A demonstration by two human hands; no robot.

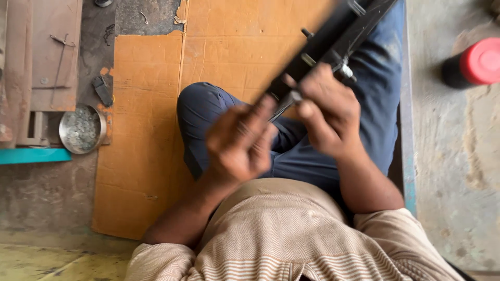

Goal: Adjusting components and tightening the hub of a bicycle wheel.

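My right hand [327, 112] grips the near end of a long black metal bar [333, 39] that slants up to the top right, with small bolts and fittings on it. My left hand [240, 143] is blurred just below and to the left of the bar's near end, fingers curled, its fingertips touching the end beside a thin metal piece [284, 108]. Whether the left hand holds something small is unclear. Both hands are above my lap in dark blue trousers [291, 151].
A cardboard sheet [151, 114] covers the floor under my legs. A round metal bowl [82, 129] of small silvery parts sits at left, beside wooden boards [49, 57] and a teal edge [31, 155]. A black container with a red lid [476, 63] stands at right.
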